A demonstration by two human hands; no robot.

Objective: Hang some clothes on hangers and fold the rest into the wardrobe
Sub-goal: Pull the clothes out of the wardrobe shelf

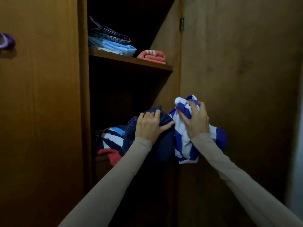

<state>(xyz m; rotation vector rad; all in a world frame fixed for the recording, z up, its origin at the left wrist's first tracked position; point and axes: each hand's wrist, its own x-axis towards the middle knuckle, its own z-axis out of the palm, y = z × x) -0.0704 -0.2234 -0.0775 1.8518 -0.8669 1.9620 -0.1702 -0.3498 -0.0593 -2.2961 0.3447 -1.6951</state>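
Note:
I face an open wooden wardrobe (131, 63) with shelves. My left hand (150, 125) grips a dark navy garment (162, 145) at the front of the lower shelf. My right hand (196, 122) clutches a bunched blue-and-white striped garment (185, 145) just right of it, in front of the open door. On the lower shelf lie a navy, white and light-blue striped garment (109, 138) and a red one (109, 154). The upper shelf holds folded light-blue clothes (118, 47) under a dark checked piece (108, 34), and a folded pink towel (152, 56).
The open wardrobe door (237, 79) stands to the right, close behind my right hand. A closed wooden panel (41, 95) fills the left, with a purple object (6, 40) at its far left edge. The space between the shelves is dark.

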